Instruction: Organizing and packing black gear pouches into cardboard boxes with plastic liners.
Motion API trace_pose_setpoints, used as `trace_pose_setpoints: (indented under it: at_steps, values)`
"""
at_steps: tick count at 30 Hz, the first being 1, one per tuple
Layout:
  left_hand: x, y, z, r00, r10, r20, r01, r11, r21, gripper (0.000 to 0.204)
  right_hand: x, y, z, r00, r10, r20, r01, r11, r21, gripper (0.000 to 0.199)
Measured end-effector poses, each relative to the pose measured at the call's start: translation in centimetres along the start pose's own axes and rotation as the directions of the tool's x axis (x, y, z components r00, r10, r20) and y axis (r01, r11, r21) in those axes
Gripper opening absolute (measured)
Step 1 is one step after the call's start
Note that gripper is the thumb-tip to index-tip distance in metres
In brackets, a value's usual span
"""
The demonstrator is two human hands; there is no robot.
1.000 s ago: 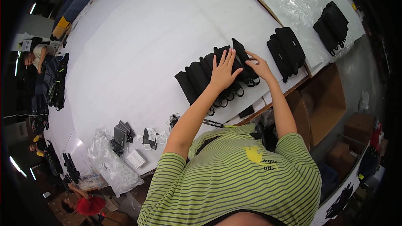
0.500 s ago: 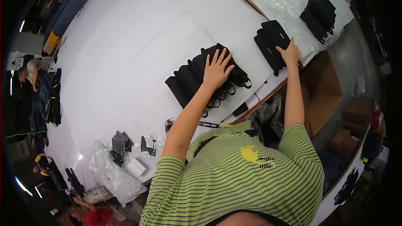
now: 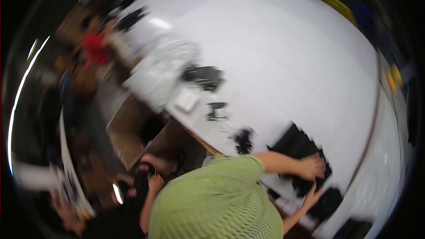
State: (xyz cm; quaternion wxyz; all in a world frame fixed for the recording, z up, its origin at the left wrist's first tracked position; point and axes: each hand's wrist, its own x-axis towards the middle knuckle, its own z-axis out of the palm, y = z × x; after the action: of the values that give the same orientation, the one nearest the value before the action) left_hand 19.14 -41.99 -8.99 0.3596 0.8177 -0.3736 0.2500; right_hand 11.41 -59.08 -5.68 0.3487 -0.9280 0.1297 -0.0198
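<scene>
Blurred by motion, my left hand (image 3: 312, 168) lies with its fingers stretched out over a row of overlapping black fabric pouches (image 3: 294, 144) on the white table (image 3: 283, 62). Just nearer to me, my right hand (image 3: 311, 198) has its thumb and fingers apart. It is beside a second, smaller pile of black pouches (image 3: 328, 201); whether it touches them I cannot tell. Along the near edge, left of the row, sits a tangle of black cords (image 3: 243, 140).
Farther left are a stack of dark cards (image 3: 207, 76), a small white block (image 3: 187, 99) and crumpled clear plastic (image 3: 161, 68). A person in red (image 3: 95, 48) is at the far left; another in black (image 3: 117, 217) is beside me. More black pouches (image 3: 354, 229) lie at lower right.
The view has swung strongly to the left, so the pouches now appear at the lower right. My hands are closer together; the left stays on the row. A person in black has come into view.
</scene>
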Motion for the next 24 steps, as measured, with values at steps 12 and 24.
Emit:
trace_pose_setpoints:
  at_steps: [12,24]
  values:
    - [1.5,-0.4,1.4,0.852,-0.117,0.511,0.135,0.991,0.001,0.044,3.7,4.5,0.1,0.973,-0.105,0.207,0.096,0.994,0.051,0.043]
    - [2.1,2.7,2.9,0.972,0.07,0.224,-0.093,0.991,0.098,0.036,-0.2,4.2,-0.6,0.966,0.053,0.253,-0.134,0.939,0.316,0.042]
